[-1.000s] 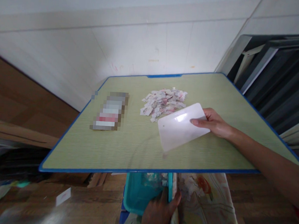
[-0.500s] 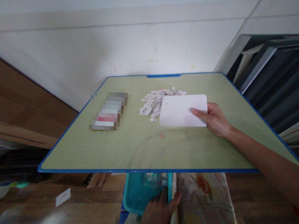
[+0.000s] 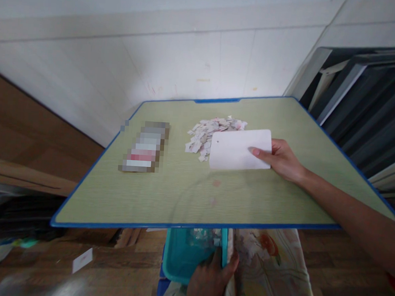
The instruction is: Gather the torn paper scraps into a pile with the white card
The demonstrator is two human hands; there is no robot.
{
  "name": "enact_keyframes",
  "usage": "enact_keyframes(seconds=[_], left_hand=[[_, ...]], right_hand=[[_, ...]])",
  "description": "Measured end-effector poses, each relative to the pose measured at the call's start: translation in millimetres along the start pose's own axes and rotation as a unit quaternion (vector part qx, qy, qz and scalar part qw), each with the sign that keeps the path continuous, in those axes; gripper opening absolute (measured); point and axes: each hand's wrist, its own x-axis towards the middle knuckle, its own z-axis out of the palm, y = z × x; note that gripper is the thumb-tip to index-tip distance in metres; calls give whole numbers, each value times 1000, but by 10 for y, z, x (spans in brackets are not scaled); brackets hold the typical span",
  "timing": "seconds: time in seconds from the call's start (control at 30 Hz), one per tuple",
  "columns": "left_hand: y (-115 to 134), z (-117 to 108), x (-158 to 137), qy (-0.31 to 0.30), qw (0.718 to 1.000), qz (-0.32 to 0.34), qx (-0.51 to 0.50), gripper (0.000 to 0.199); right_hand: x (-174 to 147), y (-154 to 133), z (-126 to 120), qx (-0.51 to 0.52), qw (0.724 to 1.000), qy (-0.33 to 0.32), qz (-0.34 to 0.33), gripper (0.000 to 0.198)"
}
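My right hand (image 3: 285, 158) grips a white card (image 3: 239, 153) by its right edge, thumb on top and fingers hidden underneath. The card has rounded corners and a small hole at upper left; it covers the front right part of a heap of small paper scraps (image 3: 201, 137). Below the table's front edge, my left hand (image 3: 209, 278) is closed over the right rim of a teal plastic basket (image 3: 182, 265), fingers inside and thumb outside. Clear plastic and a few scraps show inside the basket, partly hidden by the table.
The pale green table (image 3: 130, 202) has a raised blue edge. A blurred-out rectangular object (image 3: 144, 147) lies on its left side. Dark panels (image 3: 374, 96) lean at right against a white wall (image 3: 175, 66). A patterned cloth (image 3: 270, 277) and a paper piece (image 3: 82, 260) lie below.
The white card has shifted slightly toward me and left with my right hand, uncovering a little more of the scrap heap. My left hand stays on the basket's rim.
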Motion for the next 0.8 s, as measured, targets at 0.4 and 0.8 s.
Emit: enact_keyframes(seconds=[0.4, 0.8], left_hand=[[7, -7, -6, -8, 1000, 1, -15, 75], [8, -73, -5, -31, 999, -8, -8, 66]], right_hand=[[-14, -9, 16, -105, 992, -75, 0, 28], [-60, -14, 11, -21, 986, -159, 44, 26]])
